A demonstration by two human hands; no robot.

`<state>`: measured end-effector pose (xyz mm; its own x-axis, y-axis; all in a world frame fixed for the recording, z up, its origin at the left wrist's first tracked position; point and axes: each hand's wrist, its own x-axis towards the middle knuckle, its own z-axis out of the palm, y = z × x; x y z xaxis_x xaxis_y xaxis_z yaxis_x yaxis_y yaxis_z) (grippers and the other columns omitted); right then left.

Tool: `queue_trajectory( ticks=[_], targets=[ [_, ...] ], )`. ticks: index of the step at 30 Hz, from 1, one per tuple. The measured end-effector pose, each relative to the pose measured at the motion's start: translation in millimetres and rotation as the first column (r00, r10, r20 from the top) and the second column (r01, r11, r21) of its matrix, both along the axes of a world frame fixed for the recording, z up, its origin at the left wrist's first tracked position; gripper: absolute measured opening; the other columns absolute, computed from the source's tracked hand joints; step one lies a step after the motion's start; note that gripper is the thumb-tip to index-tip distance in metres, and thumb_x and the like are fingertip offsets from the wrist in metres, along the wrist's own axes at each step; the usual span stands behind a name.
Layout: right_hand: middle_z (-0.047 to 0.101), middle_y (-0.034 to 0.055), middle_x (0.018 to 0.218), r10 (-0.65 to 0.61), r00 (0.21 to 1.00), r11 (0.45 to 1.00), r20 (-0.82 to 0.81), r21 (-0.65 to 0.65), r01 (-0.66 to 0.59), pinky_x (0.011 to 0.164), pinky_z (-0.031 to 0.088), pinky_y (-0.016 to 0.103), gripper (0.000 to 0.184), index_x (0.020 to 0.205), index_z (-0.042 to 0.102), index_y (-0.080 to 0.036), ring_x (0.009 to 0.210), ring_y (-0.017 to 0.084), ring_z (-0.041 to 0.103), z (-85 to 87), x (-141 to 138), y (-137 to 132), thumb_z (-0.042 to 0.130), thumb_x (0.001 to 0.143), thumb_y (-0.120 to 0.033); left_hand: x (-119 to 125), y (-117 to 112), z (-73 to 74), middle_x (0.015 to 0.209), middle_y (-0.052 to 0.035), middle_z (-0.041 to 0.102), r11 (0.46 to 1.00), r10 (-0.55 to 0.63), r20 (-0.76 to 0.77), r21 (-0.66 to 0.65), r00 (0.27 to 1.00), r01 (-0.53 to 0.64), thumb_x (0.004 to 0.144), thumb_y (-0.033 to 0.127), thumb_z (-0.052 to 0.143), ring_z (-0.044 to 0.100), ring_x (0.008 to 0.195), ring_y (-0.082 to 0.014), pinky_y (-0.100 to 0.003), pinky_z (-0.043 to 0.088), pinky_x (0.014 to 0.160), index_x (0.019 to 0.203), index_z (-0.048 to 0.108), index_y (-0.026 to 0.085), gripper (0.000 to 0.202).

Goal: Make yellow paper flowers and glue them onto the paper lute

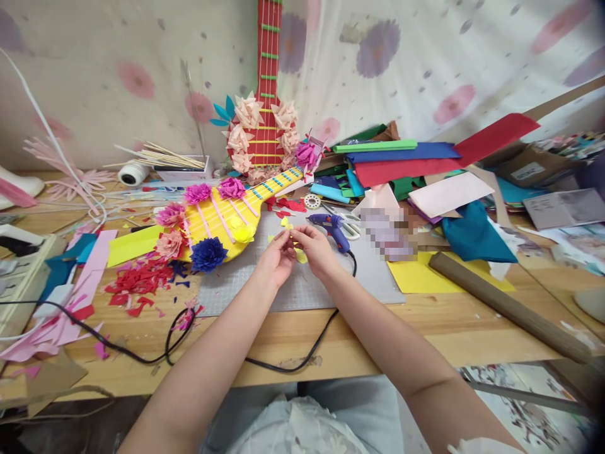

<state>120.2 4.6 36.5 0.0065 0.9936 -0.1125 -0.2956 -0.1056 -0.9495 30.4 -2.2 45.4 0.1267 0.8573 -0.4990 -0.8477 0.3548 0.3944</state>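
Note:
My left hand (276,258) and my right hand (314,249) meet over the grey cutting mat (373,277), fingers pinched together on a small piece of yellow paper (299,255). More yellow scraps (285,222) lie just beyond the fingers. A yellow paper guitar (227,221) decorated with pink, purple and blue paper flowers lies to the left of my hands. A blue glue gun (333,228) rests on the mat right behind my right hand, its black cord (302,359) looping toward the table's front edge.
A red paper guitar (265,120) with pale flowers leans on the wall. Stacked coloured paper sheets (406,161) fill the back right, with scissors (348,222) and a tape roll (312,201) nearby. Red paper scraps (137,284) litter the left. A brown cardboard tube (510,309) lies at the right.

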Motion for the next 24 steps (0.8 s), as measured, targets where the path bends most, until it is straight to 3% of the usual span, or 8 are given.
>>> queue_trajectory(
  ticks=[13,15,17,18,19,20,22,24],
  targets=[
    [0.057,-0.0034,0.073,-0.037,0.999,0.999,0.013,0.006,0.037,0.063,0.043,0.023,0.032,0.079,0.053,-0.016,0.062,0.007,0.053,2.1,-17,2,0.07,0.058,-0.032,-10,-1,2.6,0.061,0.0026,0.052,1.0,0.02,-0.085,0.012,0.996,-0.019,0.081,0.007,0.054,0.046,0.046,-0.0011,-0.01,0.033,0.039,0.074,0.054,0.014,0.009],
    [0.056,-0.0033,0.073,-0.053,0.999,0.998,0.012,0.017,0.053,0.063,0.043,0.023,0.029,0.076,0.054,-0.016,0.062,0.007,0.052,0.7,-19,4,0.069,0.058,-0.033,-9,-3,1.3,0.063,0.0028,0.051,0.999,0.012,-0.14,0.033,0.99,-0.007,0.08,0.009,0.055,0.046,0.047,-0.0008,-0.01,0.033,0.04,0.075,0.054,0.014,0.006],
    [0.055,-0.0039,0.071,-0.079,0.997,0.997,0.01,0.029,0.078,0.062,0.043,0.023,0.028,0.075,0.053,-0.017,0.061,0.007,0.052,-0.2,-19,6,0.069,0.058,-0.033,-11,-6,2.4,0.068,0.002,0.053,0.995,-0.008,-0.309,0.096,0.951,0.039,0.078,0.013,0.058,0.047,0.05,-0.0015,-0.012,0.034,0.043,0.077,0.054,0.015,0.004],
    [0.055,-0.0042,0.07,-0.091,0.996,0.995,0.006,0.033,0.091,0.061,0.043,0.023,0.028,0.074,0.052,-0.017,0.061,0.007,0.052,-0.2,-17,8,0.069,0.058,-0.033,-14,-7,4.4,0.072,0.0012,0.054,0.985,0.011,-0.453,0.159,0.891,0.069,0.075,0.015,0.06,0.048,0.053,-0.0026,-0.014,0.036,0.045,0.078,0.054,0.015,0.006],
    [0.055,-0.0042,0.069,-0.097,0.995,0.995,0.0,0.036,0.097,0.061,0.043,0.023,0.029,0.075,0.052,-0.017,0.061,0.007,0.053,0.1,-15,10,0.069,0.059,-0.034,-19,-8,7.5,0.078,-0.0001,0.055,0.963,0.067,-0.62,0.246,0.782,0.112,0.073,0.016,0.063,0.05,0.057,-0.0042,-0.016,0.039,0.049,0.081,0.055,0.016,0.011],
    [0.056,-0.0039,0.069,-0.095,0.995,0.995,-0.004,0.037,0.095,0.061,0.044,0.023,0.03,0.076,0.051,-0.018,0.061,0.008,0.055,0.7,-13,12,0.07,0.059,-0.034,-26,-9,11.5,0.086,-0.0016,0.057,0.924,0.162,-0.772,0.337,0.615,0.18,0.07,0.018,0.065,0.053,0.064,-0.0068,-0.019,0.043,0.054,0.083,0.055,0.017,0.017],
    [0.059,-0.0027,0.07,-0.06,0.998,0.997,0.004,0.04,0.06,0.063,0.045,0.024,0.032,0.077,0.05,-0.018,0.063,0.009,0.058,2.9,-6,16,0.071,0.059,-0.034,-42,-7,20.8,0.104,-0.005,0.056,0.808,0.425,-0.891,0.454,0.161,0.376,0.066,0.018,0.067,0.056,0.086,-0.0148,-0.028,0.047,0.074,0.095,0.055,0.02,0.031],
    [0.061,-0.002,0.071,0.005,0.999,0.999,0.04,0.038,-0.006,0.064,0.046,0.024,0.032,0.076,0.049,-0.018,0.063,0.009,0.059,5.8,0,20,0.072,0.06,-0.033,-58,-2,28.7,0.122,-0.0091,0.049,0.753,0.562,-0.795,0.377,-0.229,0.54,0.065,0.019,0.068,0.047,0.112,-0.0248,-0.04,0.041,0.093,0.108,0.052,0.022,0.046]
  ],
)
